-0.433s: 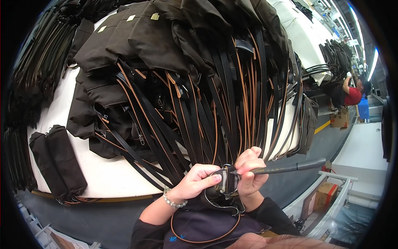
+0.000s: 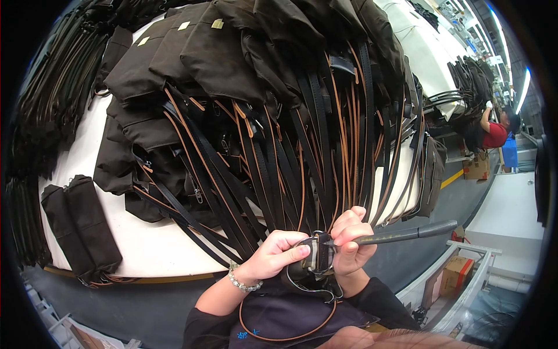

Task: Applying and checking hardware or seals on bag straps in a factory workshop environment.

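Observation:
My left hand [image 2: 275, 255] grips the end of a dark bag [image 2: 301, 276] close to my body, its thumb lying along the zippered edge. In my right hand [image 2: 352, 244] is a slim black pen [image 2: 402, 234], pinched between thumb and fingers, its long shaft pointing out to the right. The pen's tip reaches the bag end near the zipper, just right of my left thumb; whether it touches cannot be made out. From the bag a thin brown-edged strap [image 2: 286, 339] loops down over my dark apron.
A large pile of dark bags [image 2: 224, 64] with black, brown-edged straps [image 2: 317, 145] covers the white table [image 2: 168, 250] before me. One folded bag [image 2: 81, 227] lies at the left. A cardboard box [image 2: 456, 274] stands right; a person in red [image 2: 494, 135] works farther off.
The pen has shifted slightly in my right hand, and its tip now shows over the bag end. My left hand and the bag have stayed in place.

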A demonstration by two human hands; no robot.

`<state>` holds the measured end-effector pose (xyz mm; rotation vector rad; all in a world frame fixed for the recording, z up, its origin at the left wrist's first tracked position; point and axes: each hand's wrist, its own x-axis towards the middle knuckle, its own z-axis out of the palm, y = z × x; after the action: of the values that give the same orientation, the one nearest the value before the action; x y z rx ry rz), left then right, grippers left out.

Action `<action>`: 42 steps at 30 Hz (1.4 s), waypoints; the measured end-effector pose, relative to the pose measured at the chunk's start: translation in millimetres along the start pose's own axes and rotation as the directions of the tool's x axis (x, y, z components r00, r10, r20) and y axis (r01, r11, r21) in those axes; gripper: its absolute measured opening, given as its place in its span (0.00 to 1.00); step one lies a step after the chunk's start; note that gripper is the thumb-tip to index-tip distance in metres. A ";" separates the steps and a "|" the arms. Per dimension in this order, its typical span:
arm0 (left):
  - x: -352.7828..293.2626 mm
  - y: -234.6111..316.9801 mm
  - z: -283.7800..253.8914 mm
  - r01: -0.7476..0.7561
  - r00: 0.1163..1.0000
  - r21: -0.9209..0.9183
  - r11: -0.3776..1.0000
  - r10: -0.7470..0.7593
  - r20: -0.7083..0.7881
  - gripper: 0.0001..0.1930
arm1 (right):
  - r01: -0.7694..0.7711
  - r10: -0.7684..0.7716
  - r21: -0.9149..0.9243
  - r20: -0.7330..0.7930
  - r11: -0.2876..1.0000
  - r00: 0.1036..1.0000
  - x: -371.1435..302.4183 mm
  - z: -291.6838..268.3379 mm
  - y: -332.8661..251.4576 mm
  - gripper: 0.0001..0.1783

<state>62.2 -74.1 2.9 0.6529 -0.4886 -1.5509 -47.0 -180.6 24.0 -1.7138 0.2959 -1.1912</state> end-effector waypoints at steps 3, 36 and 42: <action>-0.9 -2.5 -3.6 -0.008 1.000 0.022 1.000 0.007 0.025 0.12 | -0.010 0.010 -0.007 0.027 1.000 1.000 1.0 -0.5 -1.1 0.12; -0.9 -1.1 -0.2 0.008 1.000 0.012 1.000 -0.008 -0.006 0.12 | 0.016 -0.016 0.007 0.049 1.000 0.999 0.1 -2.8 -0.5 0.11; -0.2 1.1 1.8 -0.004 1.000 0.024 1.000 0.004 -0.018 0.13 | 0.007 -0.008 0.018 0.058 1.000 0.998 -0.8 -3.4 -0.3 0.11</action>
<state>61.8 -74.1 5.0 0.6829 -0.4953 -1.5362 -50.3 -181.9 23.9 -1.7323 0.2433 -1.1439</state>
